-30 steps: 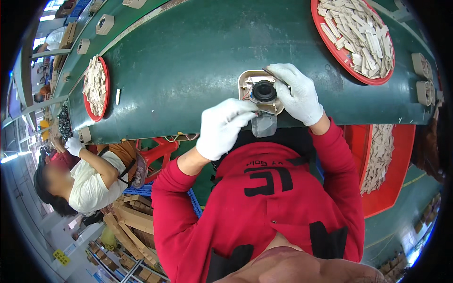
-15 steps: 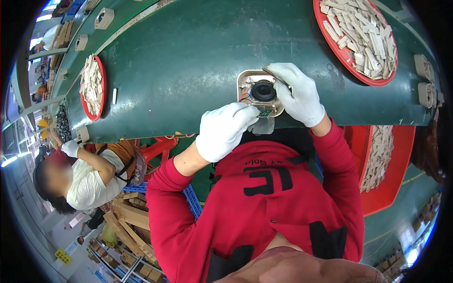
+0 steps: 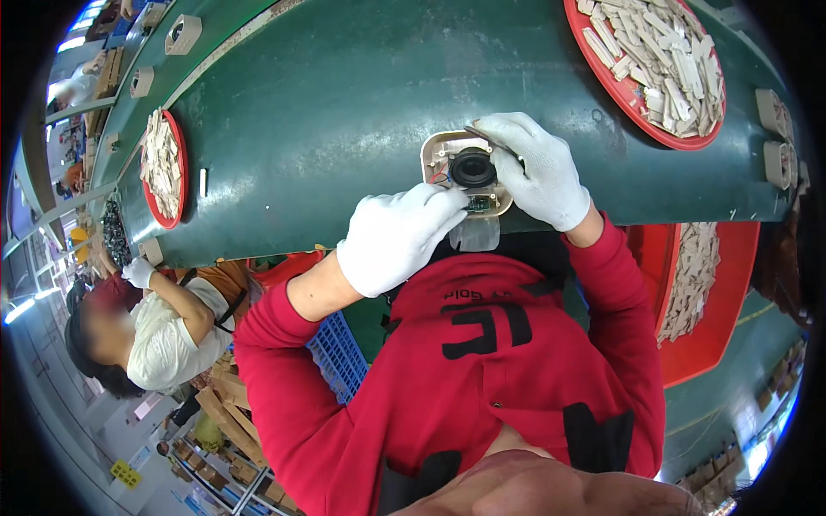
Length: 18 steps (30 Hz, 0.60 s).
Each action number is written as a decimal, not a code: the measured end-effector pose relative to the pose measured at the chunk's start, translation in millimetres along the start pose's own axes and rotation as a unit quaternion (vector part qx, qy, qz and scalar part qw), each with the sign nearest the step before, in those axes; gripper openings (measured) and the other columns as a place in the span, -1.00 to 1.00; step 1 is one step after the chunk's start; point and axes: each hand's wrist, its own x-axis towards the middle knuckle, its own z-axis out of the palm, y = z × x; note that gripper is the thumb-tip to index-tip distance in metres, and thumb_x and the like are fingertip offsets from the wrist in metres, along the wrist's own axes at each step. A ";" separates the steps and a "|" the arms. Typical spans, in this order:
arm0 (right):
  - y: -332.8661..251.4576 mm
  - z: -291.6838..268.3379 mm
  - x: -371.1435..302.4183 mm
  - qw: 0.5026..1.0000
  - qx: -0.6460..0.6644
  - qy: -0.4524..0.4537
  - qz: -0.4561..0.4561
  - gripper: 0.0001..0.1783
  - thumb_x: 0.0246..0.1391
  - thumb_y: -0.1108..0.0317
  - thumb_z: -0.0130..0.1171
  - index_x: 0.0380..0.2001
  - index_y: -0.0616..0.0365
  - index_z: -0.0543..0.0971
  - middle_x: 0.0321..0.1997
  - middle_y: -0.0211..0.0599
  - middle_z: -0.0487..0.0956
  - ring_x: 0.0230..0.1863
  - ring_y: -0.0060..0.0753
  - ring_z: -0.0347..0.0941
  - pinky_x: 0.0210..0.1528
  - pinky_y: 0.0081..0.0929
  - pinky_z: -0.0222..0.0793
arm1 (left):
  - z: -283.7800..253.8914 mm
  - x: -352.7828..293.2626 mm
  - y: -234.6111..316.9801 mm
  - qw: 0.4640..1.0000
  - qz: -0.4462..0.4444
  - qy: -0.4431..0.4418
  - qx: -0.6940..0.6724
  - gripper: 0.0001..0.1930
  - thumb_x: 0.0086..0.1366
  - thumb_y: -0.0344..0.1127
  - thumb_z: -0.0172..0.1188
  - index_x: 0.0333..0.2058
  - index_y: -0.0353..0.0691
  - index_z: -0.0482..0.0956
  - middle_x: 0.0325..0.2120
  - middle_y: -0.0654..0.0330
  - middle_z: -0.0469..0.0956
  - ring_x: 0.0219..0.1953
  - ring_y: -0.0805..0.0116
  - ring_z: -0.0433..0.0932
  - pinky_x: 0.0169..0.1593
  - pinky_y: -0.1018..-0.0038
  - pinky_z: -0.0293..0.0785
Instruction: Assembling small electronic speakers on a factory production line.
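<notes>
A cream plastic housing [image 3: 437, 144] lies face up on the bench near its front edge. Inside it sits a round black speaker [image 3: 473, 168], with thin red wires [image 3: 440, 178] at its left. Just below the speaker, a small green circuit board [image 3: 478, 204] lies in the housing. My gloved left hand [image 3: 397, 236] is closed, its fingertips on the housing's lower left side beside the board. A thin dark tool [image 3: 487, 137], perhaps tweezers, is held in my gloved right hand [image 3: 540, 170], which also rests against the housing's right side. A translucent flap [image 3: 475, 235] hangs at the front.
Red trays of pale strips stand at far right [image 3: 638, 101] and left [image 3: 181, 163]. A red bin [image 3: 701, 353] with more strips is below the bench at right. More housings [image 3: 779, 165] sit at the right end. Another person [image 3: 163, 335] works at left.
The circuit board has gone from tilted at the housing's edge to lying flatter inside it. My left hand has shifted slightly left and down; the housing has moved a little left.
</notes>
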 end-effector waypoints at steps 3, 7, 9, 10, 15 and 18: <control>6.4 3.0 -0.6 0.999 -0.006 0.030 -0.027 -0.67 0.05 0.44 0.12 -0.07 0.06 0.60 -0.08 -0.17 0.61 -0.23 -0.05 0.62 -0.18 -0.30 0.58 | -3.1 5.0 -2.2 0.999 0.007 -0.035 0.033 -0.88 0.22 -0.35 0.28 -0.26 -0.09 0.58 -0.35 0.20 0.56 -0.52 0.18 0.59 -0.49 0.35 0.50; 0.3 -0.8 0.8 1.000 -0.004 -0.009 0.007 -0.64 -0.01 0.60 0.10 -0.08 0.21 0.58 -0.08 -0.06 0.60 -0.10 -0.03 0.61 -0.07 -0.34 0.52 | -7.3 15.2 -4.8 0.998 0.017 -0.065 0.017 -0.90 0.21 -0.34 0.25 -0.28 -0.05 0.56 -0.39 0.21 0.48 -0.54 0.17 0.56 -0.51 0.35 0.48; 0.2 -1.6 1.2 1.000 -0.004 -0.012 0.004 -0.65 -0.01 0.60 0.10 -0.10 0.21 0.59 -0.09 -0.07 0.60 -0.13 -0.04 0.61 -0.08 -0.34 0.52 | -7.5 20.5 -5.2 0.998 0.021 -0.063 0.014 -0.89 0.19 -0.35 0.24 -0.29 -0.04 0.55 -0.40 0.21 0.45 -0.56 0.18 0.55 -0.52 0.35 0.47; 0.0 -1.7 1.2 1.000 -0.003 -0.012 0.007 -0.65 -0.01 0.60 0.10 -0.10 0.21 0.59 -0.09 -0.07 0.60 -0.13 -0.04 0.61 -0.08 -0.34 0.52 | -7.0 23.3 -6.2 0.996 0.047 -0.065 0.037 -0.89 0.14 -0.37 0.21 -0.33 -0.07 0.50 -0.43 0.19 0.42 -0.57 0.21 0.55 -0.55 0.34 0.46; 0.9 -1.4 0.7 1.000 -0.013 -0.018 0.015 -0.66 -0.01 0.60 0.11 -0.11 0.21 0.59 -0.09 -0.10 0.60 -0.17 -0.06 0.62 -0.13 -0.35 0.54 | -8.8 27.8 -8.5 0.985 0.098 -0.094 0.105 -0.88 0.06 -0.39 0.17 -0.40 -0.11 0.44 -0.45 0.17 0.38 -0.56 0.25 0.55 -0.58 0.33 0.46; 2.2 0.7 0.9 1.000 -0.017 -0.007 0.002 -0.66 -0.02 0.60 0.12 -0.11 0.21 0.59 -0.09 -0.11 0.61 -0.18 -0.06 0.62 -0.14 -0.36 0.55 | -6.6 29.2 -12.8 0.986 0.132 -0.075 0.076 -0.89 0.05 -0.37 0.16 -0.41 -0.11 0.45 -0.47 0.18 0.39 -0.57 0.26 0.55 -0.58 0.35 0.47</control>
